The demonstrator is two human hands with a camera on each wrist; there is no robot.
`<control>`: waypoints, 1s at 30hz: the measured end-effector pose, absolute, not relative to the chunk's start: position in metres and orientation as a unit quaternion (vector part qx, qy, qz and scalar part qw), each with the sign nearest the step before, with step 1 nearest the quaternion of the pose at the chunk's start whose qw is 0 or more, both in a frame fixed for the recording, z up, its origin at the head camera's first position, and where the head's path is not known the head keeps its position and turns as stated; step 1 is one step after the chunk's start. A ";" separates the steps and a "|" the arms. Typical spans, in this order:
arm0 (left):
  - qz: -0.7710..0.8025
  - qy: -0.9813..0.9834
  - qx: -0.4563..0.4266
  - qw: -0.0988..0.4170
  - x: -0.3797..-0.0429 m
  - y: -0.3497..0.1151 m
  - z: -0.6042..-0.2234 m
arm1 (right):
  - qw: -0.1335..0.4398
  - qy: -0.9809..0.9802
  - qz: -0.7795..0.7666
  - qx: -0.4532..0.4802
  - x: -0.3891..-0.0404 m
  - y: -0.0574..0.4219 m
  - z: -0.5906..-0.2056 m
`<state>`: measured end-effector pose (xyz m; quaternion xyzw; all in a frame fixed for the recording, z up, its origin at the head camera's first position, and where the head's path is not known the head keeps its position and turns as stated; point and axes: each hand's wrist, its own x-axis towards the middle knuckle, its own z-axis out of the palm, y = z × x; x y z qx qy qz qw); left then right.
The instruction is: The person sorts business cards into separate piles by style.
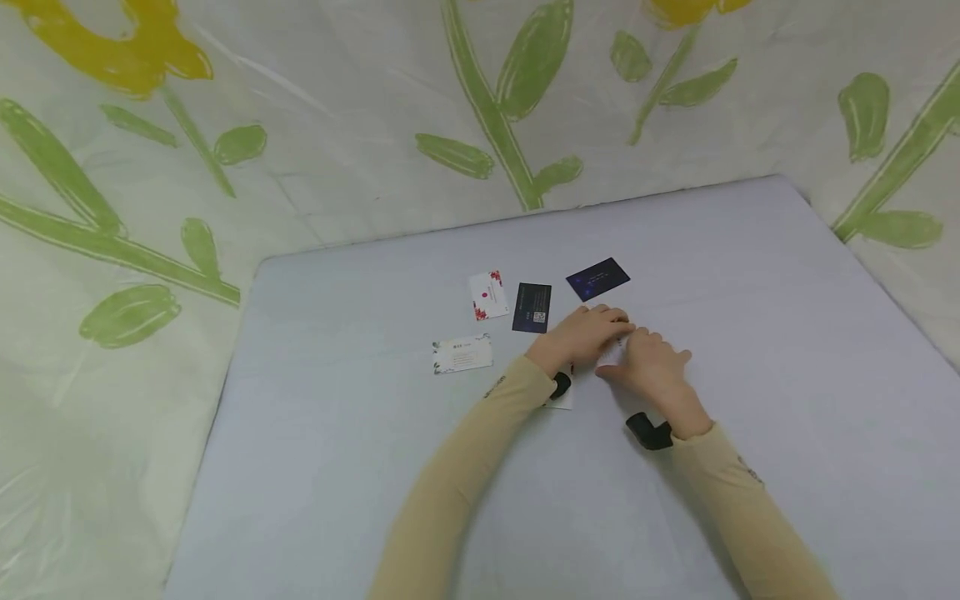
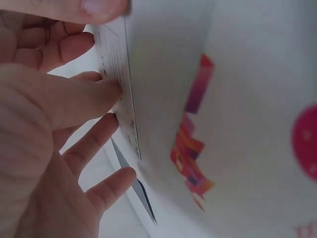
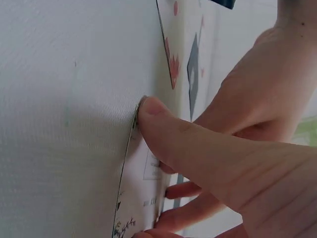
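Observation:
A white business card point(image 1: 612, 353) with printed text and a leafy corner lies between the two hands. My right hand point(image 1: 652, 367) grips it, its thumb point(image 3: 158, 119) at the near edge and its other fingers at the far side. From the other side, my left hand point(image 1: 585, 337) touches this card, its thumb point(image 2: 94, 96) over the printed face and its fingers spread. Beneath the left wrist is another white card point(image 1: 558, 402), largely hidden in the head view; its red and purple pattern point(image 2: 190, 163) shows large in the left wrist view.
Left of the hands lie a white card with red flowers point(image 1: 489, 295), a dark card with a square code point(image 1: 532, 308) and a white leaf-bordered card point(image 1: 462, 354). A dark blue card point(image 1: 597, 279) lies beyond the hands. A flower-printed sheet point(image 1: 337, 125) hangs behind the table point(image 1: 360, 467).

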<state>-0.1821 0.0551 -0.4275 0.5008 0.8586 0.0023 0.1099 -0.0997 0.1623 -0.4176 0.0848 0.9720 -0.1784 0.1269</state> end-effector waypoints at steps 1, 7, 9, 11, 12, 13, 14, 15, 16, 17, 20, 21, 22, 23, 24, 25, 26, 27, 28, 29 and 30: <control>-0.001 0.860 0.499 0.110 -0.182 0.054 -0.428 | 0.129 0.971 -0.184 0.085 -0.100 0.163 -0.417; 0.002 0.863 0.493 0.108 -0.184 0.047 -0.427 | 0.134 0.957 -0.249 0.059 -0.100 0.173 -0.413; 0.013 0.865 0.489 0.107 -0.185 0.044 -0.427 | 0.132 0.954 -0.266 0.045 -0.100 0.177 -0.412; 0.033 0.869 0.482 0.104 -0.185 0.041 -0.427 | 0.131 0.952 -0.275 0.032 -0.100 0.180 -0.411; 0.051 0.872 0.476 0.103 -0.185 0.039 -0.427 | 0.130 0.951 -0.279 0.027 -0.100 0.182 -0.410; 0.074 0.874 0.469 0.105 -0.185 0.038 -0.427 | 0.127 0.951 -0.282 0.021 -0.101 0.183 -0.409; 0.098 0.875 0.463 0.104 -0.185 0.036 -0.428 | 0.121 0.951 -0.285 0.016 -0.101 0.184 -0.409; 0.127 0.876 0.454 0.105 -0.185 0.034 -0.428 | 0.115 0.951 -0.288 0.013 -0.102 0.185 -0.408; 0.160 0.876 0.443 0.107 -0.185 0.032 -0.429 | 0.106 0.950 -0.294 0.011 -0.103 0.186 -0.408; 0.194 0.875 0.431 0.107 -0.185 0.029 -0.429 | 0.092 0.950 -0.300 0.009 -0.104 0.186 -0.407; 0.278 0.866 0.407 0.081 -0.186 0.019 -0.427 | 0.028 0.946 -0.324 0.004 -0.109 0.185 -0.406; 0.301 0.864 0.398 0.067 -0.186 0.015 -0.426 | 0.005 0.942 -0.337 0.002 -0.111 0.184 -0.406; 0.320 0.862 0.390 0.053 -0.186 0.010 -0.424 | -0.019 0.936 -0.351 -0.001 -0.113 0.183 -0.406; 0.337 0.859 0.383 0.040 -0.186 0.005 -0.421 | -0.038 0.930 -0.365 -0.003 -0.115 0.180 -0.405; 0.350 0.858 0.374 0.029 -0.187 0.000 -0.418 | -0.055 0.923 -0.380 -0.005 -0.118 0.178 -0.405; 0.364 0.857 0.363 0.023 -0.186 -0.007 -0.415 | -0.068 0.916 -0.394 -0.006 -0.121 0.174 -0.405; 0.377 0.857 0.352 0.016 -0.186 -0.013 -0.412 | -0.078 0.909 -0.410 -0.007 -0.124 0.170 -0.405; 0.389 0.856 0.339 0.008 -0.186 -0.020 -0.409 | -0.083 0.901 -0.426 -0.007 -0.128 0.166 -0.405; 0.404 0.855 0.324 0.005 -0.186 -0.027 -0.407 | -0.084 0.892 -0.443 -0.002 -0.131 0.160 -0.406; 0.420 0.854 0.309 0.000 -0.186 -0.035 -0.405 | -0.083 0.884 -0.459 0.002 -0.135 0.154 -0.407; 0.433 0.853 0.293 -0.006 -0.186 -0.042 -0.404 | -0.082 0.877 -0.474 0.004 -0.138 0.148 -0.408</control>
